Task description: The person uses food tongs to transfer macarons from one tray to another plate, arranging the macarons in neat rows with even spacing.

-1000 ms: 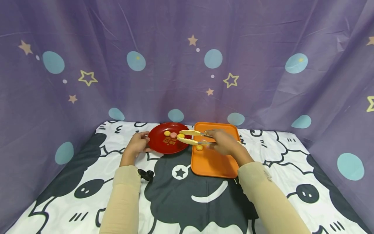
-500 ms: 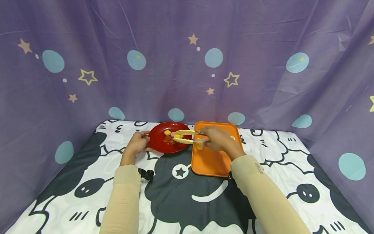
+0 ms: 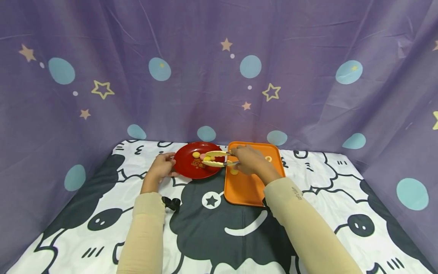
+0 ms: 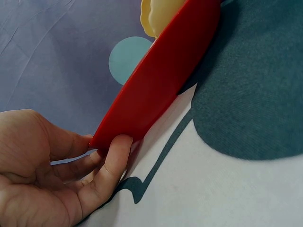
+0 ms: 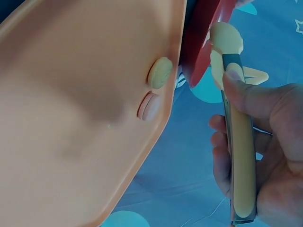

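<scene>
My left hand (image 3: pixel 162 166) holds the rim of a red plate (image 3: pixel 184 170), pinching it between thumb and fingers, as the left wrist view shows. On the plate lie several toy macarons, among them a yellow macaron (image 3: pixel 196 155) and a pink macaron (image 3: pixel 202 156). My right hand (image 3: pixel 249 160) grips cream-coloured tongs (image 3: pixel 213 164), whose tips reach over the plate. Between the tips sits another yellow macaron (image 3: pixel 207 158); whether they squeeze it I cannot tell. In the right wrist view my thumb presses along the tongs' upper arm.
An orange tray (image 3: pixel 244 192) stands right of the plate, under my right hand. On it are a yellow macaron (image 5: pixel 161 72) and a pink macaron (image 5: pixel 149 106) side by side. A purple curtain (image 3: pixel 212 76) hangs behind the patterned cloth (image 3: pixel 205 228).
My right hand and the tongs have moved left, further over the plate, and the yellow macaron between the tips has shifted left too. My left hand stays on the plate's rim.
</scene>
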